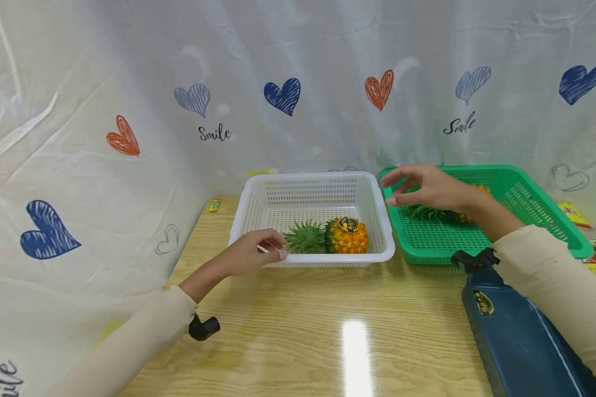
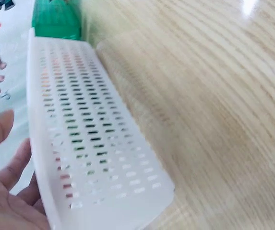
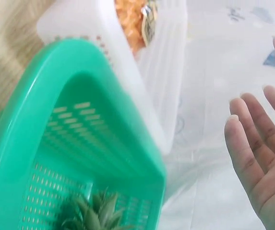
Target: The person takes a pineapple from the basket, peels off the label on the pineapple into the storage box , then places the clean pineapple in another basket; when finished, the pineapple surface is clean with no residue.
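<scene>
A pineapple [image 1: 347,236] with a dark label lies on its side in the white basket [image 1: 312,258], its green crown pointing left. My left hand [image 1: 252,252] is at that basket's front left corner, fingers loosely bent and thumb apart. In the left wrist view its fingers [image 2: 17,165] sit beside the rim; whether they touch it I cannot tell. Over the left side of the green basket [image 1: 427,256] hovers my right hand [image 1: 422,187], holding nothing, its fingers spread in the right wrist view. A second pineapple [image 1: 480,189] lies in the green basket, partly hidden by my right arm.
A dark blue object [image 1: 521,336] with a round label lies at the front right, under my right sleeve. Small yellow packets [image 1: 573,214] are right of the green basket; another packet [image 1: 214,205] sits at the table's left. A printed curtain [image 1: 328,44] hangs behind.
</scene>
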A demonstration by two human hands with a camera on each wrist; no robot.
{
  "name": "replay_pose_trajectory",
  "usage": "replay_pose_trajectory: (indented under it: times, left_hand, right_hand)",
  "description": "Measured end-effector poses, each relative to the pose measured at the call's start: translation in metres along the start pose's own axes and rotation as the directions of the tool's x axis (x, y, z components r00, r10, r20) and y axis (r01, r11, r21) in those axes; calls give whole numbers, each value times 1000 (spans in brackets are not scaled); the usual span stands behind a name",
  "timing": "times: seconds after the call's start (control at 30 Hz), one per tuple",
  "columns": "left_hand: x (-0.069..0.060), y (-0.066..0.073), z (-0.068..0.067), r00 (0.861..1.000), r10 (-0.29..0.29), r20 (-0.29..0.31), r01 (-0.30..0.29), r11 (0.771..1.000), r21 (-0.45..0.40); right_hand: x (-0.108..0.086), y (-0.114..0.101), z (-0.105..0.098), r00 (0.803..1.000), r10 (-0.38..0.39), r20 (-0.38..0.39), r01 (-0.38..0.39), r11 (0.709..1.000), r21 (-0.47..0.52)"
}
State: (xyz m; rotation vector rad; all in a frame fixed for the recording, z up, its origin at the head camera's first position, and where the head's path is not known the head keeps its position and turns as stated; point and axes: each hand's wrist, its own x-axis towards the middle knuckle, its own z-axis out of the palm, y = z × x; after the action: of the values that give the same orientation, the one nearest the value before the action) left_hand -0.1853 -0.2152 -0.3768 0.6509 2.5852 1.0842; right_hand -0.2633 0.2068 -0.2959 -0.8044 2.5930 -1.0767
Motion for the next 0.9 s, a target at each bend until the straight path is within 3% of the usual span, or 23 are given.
replay_pose_trajectory:
  times: [0.13,0.27,0.43,0.57,0.63,0.77,0.9]
  left_hand:
    - [-5,-2,-12,986,-71,-152,65,997,-44]
    - [-9,-8,-24,942,-135,-308,124,991,-57]
    - [-12,-19,-33,888,-205,-412,200,978,-57]
    - [-14,-26,-35,861,-253,-442,246,966,-74]
    - [-15,-28,-37,853,-283,-438,273,958,-87]
    - [-16,-31,-40,851,-366,-377,332,931,-153]
    - [-14,-36,-39,845,-448,-293,385,889,-249]
  right_hand:
    - [7,-9,7,999,-26,24,26,1000,-5]
    - [14,-13,13,997,-54,55,54,999,8]
    - [28,-13,21,990,-75,121,74,997,16]
    - [43,-11,29,983,-69,172,70,998,1]
    - [51,-10,31,981,-46,186,50,999,-12]
    - [65,-6,34,975,23,222,-17,999,-28]
    - [77,0,38,959,70,274,-66,998,-23]
